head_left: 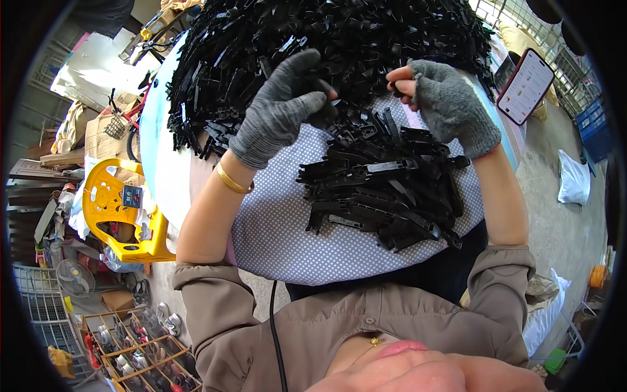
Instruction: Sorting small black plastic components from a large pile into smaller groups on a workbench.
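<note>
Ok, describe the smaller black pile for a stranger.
Start at the table, its far side under a huge black heap. Come to the near side: on dotted cloth lies the smaller pile of long black parts. Unlike the heap, cloth frames it left and right.

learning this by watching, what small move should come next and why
Perhaps bring the left hand in toward the right hand. The right looks closed, possibly pinching something too small to make out, while the left is raised apart from it at the near side of the big black pile; closing that gap would let both hands handle it.
</note>
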Demonstrator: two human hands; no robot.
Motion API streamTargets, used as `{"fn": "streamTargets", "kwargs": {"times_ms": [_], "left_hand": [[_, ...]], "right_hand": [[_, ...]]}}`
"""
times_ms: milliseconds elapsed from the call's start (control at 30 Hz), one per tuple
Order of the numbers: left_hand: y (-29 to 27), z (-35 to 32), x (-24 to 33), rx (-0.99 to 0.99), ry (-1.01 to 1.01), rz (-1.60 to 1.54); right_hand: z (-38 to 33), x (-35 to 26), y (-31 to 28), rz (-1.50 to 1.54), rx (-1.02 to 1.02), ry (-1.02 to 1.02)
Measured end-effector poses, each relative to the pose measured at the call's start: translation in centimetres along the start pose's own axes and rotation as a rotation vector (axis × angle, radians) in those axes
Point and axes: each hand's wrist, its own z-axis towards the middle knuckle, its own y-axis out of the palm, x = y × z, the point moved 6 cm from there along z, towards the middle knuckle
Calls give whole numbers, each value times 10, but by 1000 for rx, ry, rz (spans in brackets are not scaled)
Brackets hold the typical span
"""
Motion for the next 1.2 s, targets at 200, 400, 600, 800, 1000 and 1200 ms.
{"fn": "streamTargets", "kwargs": {"times_ms": [200,400,600,800,1000,1200], "left_hand": [[23,-4,0,33,64,-446],[33,-12,-1,73,-113,119],[41,-18,6,5,-238,413],[42,-16,10,34,-175,610],[46,-18,11,47,-117,497],[63,-13,18,-136,4,638]], "right_hand": [[-11,-8,33,157,-98,38],[-18,-9,33,249,-24,35],[-19,-10,31,259,-100,62],[-24,-17,38,42,24,-44],[-23,-11,39,312,-27,36],[-10,-18,28,249,-50,-29]]}}
